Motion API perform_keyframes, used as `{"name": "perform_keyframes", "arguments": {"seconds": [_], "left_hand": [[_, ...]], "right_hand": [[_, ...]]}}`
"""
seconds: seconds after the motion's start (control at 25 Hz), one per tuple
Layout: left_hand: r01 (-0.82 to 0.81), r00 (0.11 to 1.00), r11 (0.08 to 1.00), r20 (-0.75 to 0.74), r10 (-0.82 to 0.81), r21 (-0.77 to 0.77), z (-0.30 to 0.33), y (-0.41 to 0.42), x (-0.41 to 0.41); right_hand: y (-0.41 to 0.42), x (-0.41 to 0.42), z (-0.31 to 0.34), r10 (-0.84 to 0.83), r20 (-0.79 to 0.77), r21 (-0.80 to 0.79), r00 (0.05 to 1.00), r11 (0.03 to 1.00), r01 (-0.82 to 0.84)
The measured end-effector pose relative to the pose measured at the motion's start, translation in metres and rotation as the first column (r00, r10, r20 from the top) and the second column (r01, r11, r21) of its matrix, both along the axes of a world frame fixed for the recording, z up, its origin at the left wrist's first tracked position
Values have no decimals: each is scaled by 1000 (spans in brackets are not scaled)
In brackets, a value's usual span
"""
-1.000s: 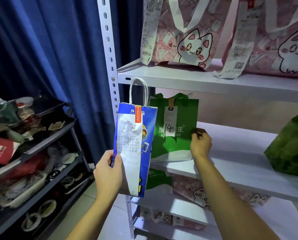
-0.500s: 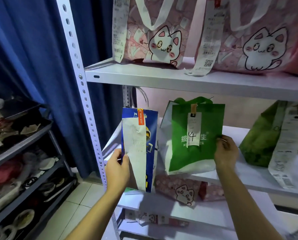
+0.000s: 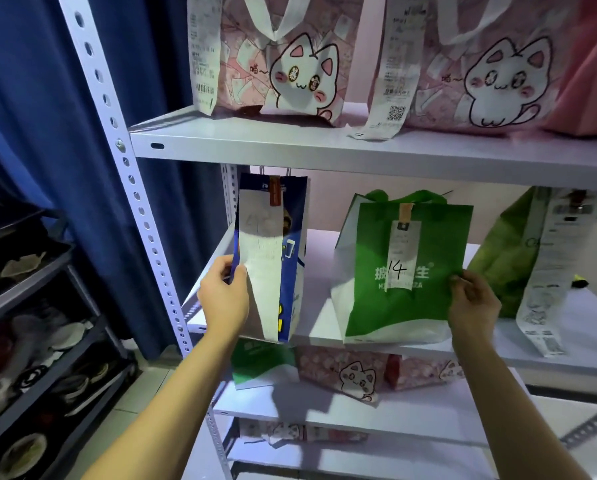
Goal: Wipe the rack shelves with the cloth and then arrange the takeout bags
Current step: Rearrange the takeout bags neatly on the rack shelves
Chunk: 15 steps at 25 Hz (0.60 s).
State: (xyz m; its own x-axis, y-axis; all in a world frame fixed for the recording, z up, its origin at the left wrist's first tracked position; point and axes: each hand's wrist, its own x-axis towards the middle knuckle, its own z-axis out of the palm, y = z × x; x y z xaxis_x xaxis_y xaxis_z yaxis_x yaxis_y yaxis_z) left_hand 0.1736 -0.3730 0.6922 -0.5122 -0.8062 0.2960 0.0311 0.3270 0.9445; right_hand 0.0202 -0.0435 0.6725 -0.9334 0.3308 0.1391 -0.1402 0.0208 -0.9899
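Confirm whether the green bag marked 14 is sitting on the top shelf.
No, the green bag stands on the middle shelf, pinched by the right hand.

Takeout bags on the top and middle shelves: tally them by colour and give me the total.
Pink cat-print bags, top shelf: 2, one at the left and one at the right
Green bags, middle shelf: 2, one marked 14 and one at the far right
Blue bag, middle shelf: 1
Total: 5
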Motion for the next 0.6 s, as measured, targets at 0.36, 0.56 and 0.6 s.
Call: {"name": "perform_keyframes", "arguments": {"seconds": [0.36, 0.56, 0.6], "left_hand": [[-5, 1000, 1000, -26, 5, 9, -32, -31, -35], [0, 999, 1000, -35, 1, 27, -37, -33, -62], [-4, 1000, 999, -29, 5, 39, -37, -33, -67]], "right_hand": [[-11, 28, -29, 41, 138, 136, 990, 989, -60], [-26, 24, -27, -43, 167, 107, 985, 994, 26], [-30, 23, -28, -62, 172, 83, 983, 995, 48]]}}
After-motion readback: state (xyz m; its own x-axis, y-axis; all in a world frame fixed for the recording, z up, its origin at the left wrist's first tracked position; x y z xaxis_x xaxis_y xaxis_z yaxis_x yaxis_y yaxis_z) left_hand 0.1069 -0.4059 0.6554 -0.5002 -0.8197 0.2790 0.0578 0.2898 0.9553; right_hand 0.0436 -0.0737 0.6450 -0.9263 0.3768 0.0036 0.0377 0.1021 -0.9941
